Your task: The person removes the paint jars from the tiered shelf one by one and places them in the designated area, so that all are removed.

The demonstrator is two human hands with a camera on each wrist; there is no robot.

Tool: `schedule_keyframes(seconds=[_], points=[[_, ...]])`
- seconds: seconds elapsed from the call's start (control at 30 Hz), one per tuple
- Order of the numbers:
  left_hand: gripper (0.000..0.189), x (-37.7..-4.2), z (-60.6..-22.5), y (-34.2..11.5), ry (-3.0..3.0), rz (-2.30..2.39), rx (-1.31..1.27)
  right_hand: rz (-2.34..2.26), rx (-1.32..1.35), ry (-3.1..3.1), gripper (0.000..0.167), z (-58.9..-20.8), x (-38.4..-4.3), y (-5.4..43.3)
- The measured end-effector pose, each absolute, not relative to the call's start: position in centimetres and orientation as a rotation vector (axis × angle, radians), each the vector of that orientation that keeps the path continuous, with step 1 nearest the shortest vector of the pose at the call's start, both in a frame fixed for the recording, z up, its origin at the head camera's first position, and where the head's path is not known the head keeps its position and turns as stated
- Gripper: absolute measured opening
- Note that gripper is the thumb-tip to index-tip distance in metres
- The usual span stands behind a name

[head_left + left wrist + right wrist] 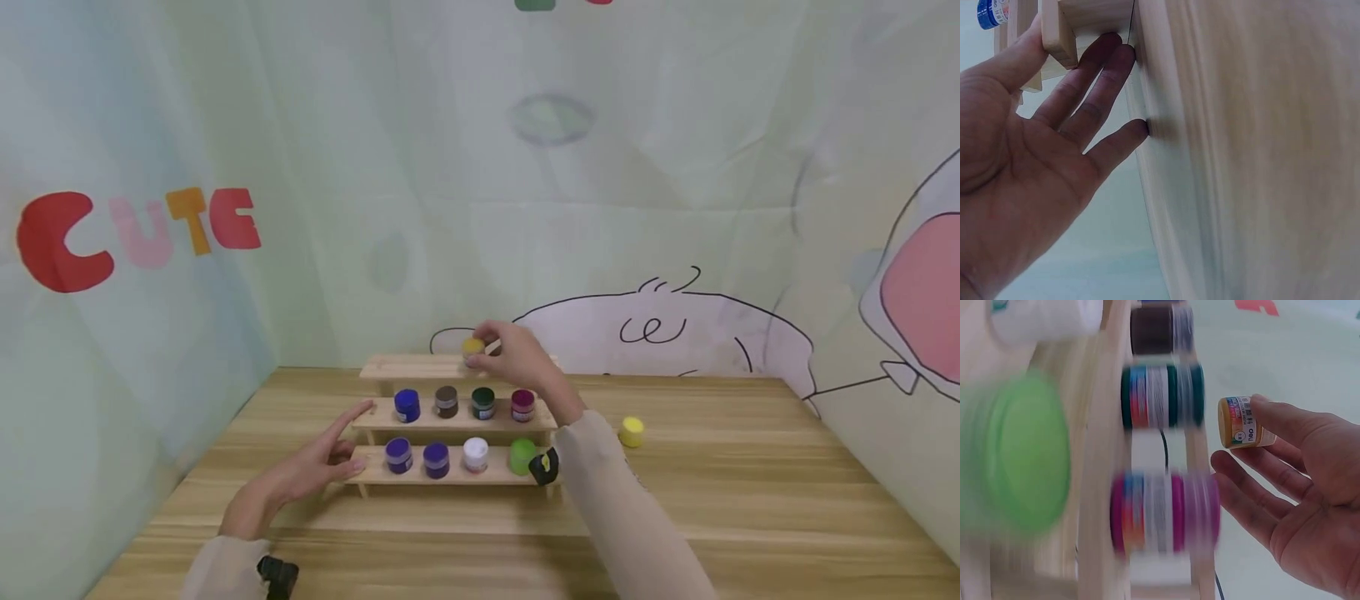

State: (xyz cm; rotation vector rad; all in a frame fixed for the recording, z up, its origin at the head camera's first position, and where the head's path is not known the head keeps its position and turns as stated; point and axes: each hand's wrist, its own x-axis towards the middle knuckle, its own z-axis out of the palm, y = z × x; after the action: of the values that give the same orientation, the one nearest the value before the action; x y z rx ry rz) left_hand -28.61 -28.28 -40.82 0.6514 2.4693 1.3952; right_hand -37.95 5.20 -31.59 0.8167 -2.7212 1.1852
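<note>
My right hand (517, 354) pinches a yellow-ochre paint jar (472, 348) between thumb and fingers at the top step of a three-step wooden rack (405, 365). In the right wrist view the jar's printed label shows; whether its base touches the step, I cannot tell. At the rack's left end, my left hand (315, 458) spreads its fingers, with a fingertip on the middle step and the thumb against the bottom step. The middle step carries blue (407, 406), brown (446, 402), dark green (483, 403) and magenta (522, 405) jars.
On the bottom step stand two purple jars (399, 455), a white jar (476, 455) and a light green jar (522, 457). A bright yellow jar (632, 432) sits on the wooden table (712, 500) right of the rack. A printed curtain (450, 167) hangs behind.
</note>
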Motion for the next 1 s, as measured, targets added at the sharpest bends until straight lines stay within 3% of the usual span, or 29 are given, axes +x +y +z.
schedule_keyframes(seconds=[1.0], points=[[0.082,-28.6,-40.5,-28.2,2.492,1.382,0.581,1.119,0.541,-2.706,0.041,-34.0,-35.1,19.4]])
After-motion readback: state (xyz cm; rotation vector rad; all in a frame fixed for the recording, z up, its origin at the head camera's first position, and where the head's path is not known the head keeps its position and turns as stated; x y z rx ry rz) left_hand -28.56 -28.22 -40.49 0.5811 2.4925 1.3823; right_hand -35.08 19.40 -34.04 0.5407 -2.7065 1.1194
